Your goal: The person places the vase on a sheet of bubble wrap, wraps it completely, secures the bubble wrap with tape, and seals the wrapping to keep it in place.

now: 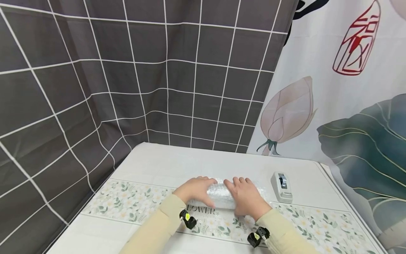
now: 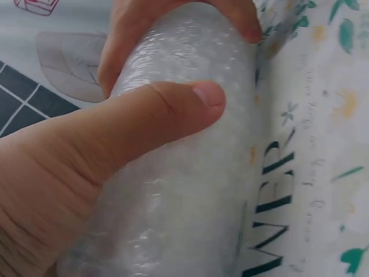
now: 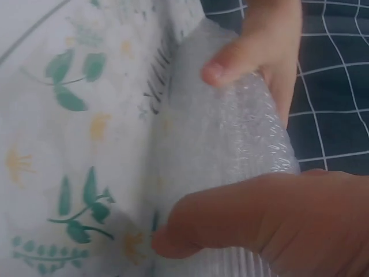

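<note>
A roll of clear bubble wrap (image 1: pixel 221 196) lies sideways on the patterned tablecloth. My left hand (image 1: pixel 197 190) grips its left part, thumb across the near side and fingers over the far side. On the right part, my right hand (image 1: pixel 246 198) holds the roll in the same way. In the left wrist view, the left thumb (image 2: pixel 167 112) presses along the bubbly plastic. The right thumb (image 3: pixel 225 213) crosses the wrap in the right wrist view. Whether anything lies inside the layers, I cannot tell.
A white tape dispenser (image 1: pixel 281 187) stands on the table to the right of the right hand. The tablecloth (image 1: pixel 177 158) is white with a flowered band. Behind the table hang a dark grid curtain (image 1: pixel 177 77) and a white curtain with lotus prints (image 1: pixel 288 109).
</note>
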Available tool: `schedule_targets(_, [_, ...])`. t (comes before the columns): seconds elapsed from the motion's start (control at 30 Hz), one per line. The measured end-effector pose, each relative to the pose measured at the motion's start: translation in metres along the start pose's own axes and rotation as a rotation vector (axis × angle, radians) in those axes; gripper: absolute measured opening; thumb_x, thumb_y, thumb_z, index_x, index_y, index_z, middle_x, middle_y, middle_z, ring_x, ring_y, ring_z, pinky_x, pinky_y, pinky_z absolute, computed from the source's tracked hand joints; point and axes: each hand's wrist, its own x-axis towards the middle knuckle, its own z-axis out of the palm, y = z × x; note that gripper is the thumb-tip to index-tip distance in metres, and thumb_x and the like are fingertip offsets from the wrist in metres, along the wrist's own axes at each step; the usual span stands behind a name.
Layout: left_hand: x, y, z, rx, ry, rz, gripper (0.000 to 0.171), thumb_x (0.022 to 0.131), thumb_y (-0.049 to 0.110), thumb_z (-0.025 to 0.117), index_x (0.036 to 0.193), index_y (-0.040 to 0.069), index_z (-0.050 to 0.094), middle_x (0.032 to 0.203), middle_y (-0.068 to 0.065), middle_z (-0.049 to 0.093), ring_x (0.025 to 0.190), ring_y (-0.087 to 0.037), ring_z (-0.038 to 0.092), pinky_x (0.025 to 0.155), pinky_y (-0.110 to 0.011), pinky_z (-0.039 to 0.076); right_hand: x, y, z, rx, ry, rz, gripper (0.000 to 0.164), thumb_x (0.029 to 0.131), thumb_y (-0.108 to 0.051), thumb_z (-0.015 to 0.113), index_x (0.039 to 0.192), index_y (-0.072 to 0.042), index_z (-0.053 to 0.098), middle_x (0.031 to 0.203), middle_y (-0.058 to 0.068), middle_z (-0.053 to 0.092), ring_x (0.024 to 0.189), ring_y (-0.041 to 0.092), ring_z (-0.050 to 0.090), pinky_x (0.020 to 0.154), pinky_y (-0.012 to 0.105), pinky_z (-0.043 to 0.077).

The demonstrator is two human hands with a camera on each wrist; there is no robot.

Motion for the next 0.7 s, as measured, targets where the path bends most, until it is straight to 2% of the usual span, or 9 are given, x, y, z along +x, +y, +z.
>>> schedule_targets(0.17, [-0.004, 0.005, 0.008, 0.204, 0.121, 0.067, 0.101, 0.060, 0.060, 0.089, 0.147, 0.025, 0.051, 0.123, 0.002, 0.063, 0.108, -0.019, 0.060, 0.098, -0.042, 0.049, 0.005, 0.002, -0.009, 0.092, -0.078, 0.027, 0.092, 0.041, -0.037, 0.089, 0.124, -0.011, 0.057, 0.093, 0.007, 0.062, 0.083, 0.028, 0.062, 0.077, 0.045, 0.056])
schedule_targets(0.3, [-0.008, 0.008, 0.015, 0.289, 0.212, 0.094, 0.102, 0.060, 0.055, 0.091, 0.148, 0.025, 0.048, 0.116, 0.002, 0.060, 0.104, -0.016, 0.057, 0.096, -0.040, 0.049, 0.011, 0.005, -0.016, 0.239, -0.205, 0.092, 0.087, 0.039, -0.034, 0.088, 0.118, -0.012, 0.060, 0.086, 0.000, 0.063, 0.073, 0.020, 0.058, 0.069, 0.041, 0.056])
schedule_targets(0.43, [-0.009, 0.009, 0.021, 0.334, 0.280, 0.114, 0.098, 0.063, 0.052, 0.090, 0.148, 0.026, 0.047, 0.113, 0.002, 0.059, 0.105, -0.015, 0.057, 0.099, -0.039, 0.048, 0.016, 0.012, -0.018, 0.420, -0.340, 0.168, 0.084, 0.040, -0.030, 0.084, 0.119, -0.011, 0.062, 0.085, -0.003, 0.065, 0.073, 0.017, 0.057, 0.071, 0.040, 0.055])
schedule_targets(0.53, [-0.010, 0.010, 0.024, 0.348, 0.305, 0.120, 0.094, 0.066, 0.049, 0.089, 0.147, 0.026, 0.048, 0.112, 0.002, 0.059, 0.105, -0.016, 0.058, 0.101, -0.038, 0.048, 0.019, 0.018, -0.017, 0.540, -0.408, 0.194, 0.079, 0.041, -0.027, 0.082, 0.116, -0.013, 0.062, 0.087, -0.004, 0.064, 0.076, 0.017, 0.059, 0.071, 0.041, 0.054])
schedule_targets(0.63, [-0.010, 0.010, 0.027, 0.360, 0.315, 0.119, 0.092, 0.065, 0.046, 0.088, 0.146, 0.026, 0.049, 0.111, 0.002, 0.061, 0.103, -0.017, 0.059, 0.100, -0.037, 0.050, 0.020, 0.021, -0.016, 0.596, -0.437, 0.187, 0.076, 0.042, -0.026, 0.081, 0.114, -0.014, 0.063, 0.088, -0.004, 0.064, 0.078, 0.017, 0.060, 0.073, 0.040, 0.054])
schedule_targets(0.7, [-0.011, 0.009, 0.028, 0.367, 0.314, 0.117, 0.092, 0.064, 0.045, 0.089, 0.145, 0.026, 0.049, 0.110, 0.003, 0.061, 0.100, -0.017, 0.060, 0.098, -0.036, 0.051, 0.019, 0.021, -0.015, 0.588, -0.434, 0.172, 0.078, 0.042, -0.028, 0.081, 0.117, -0.015, 0.062, 0.090, -0.005, 0.065, 0.080, 0.017, 0.060, 0.075, 0.041, 0.054])
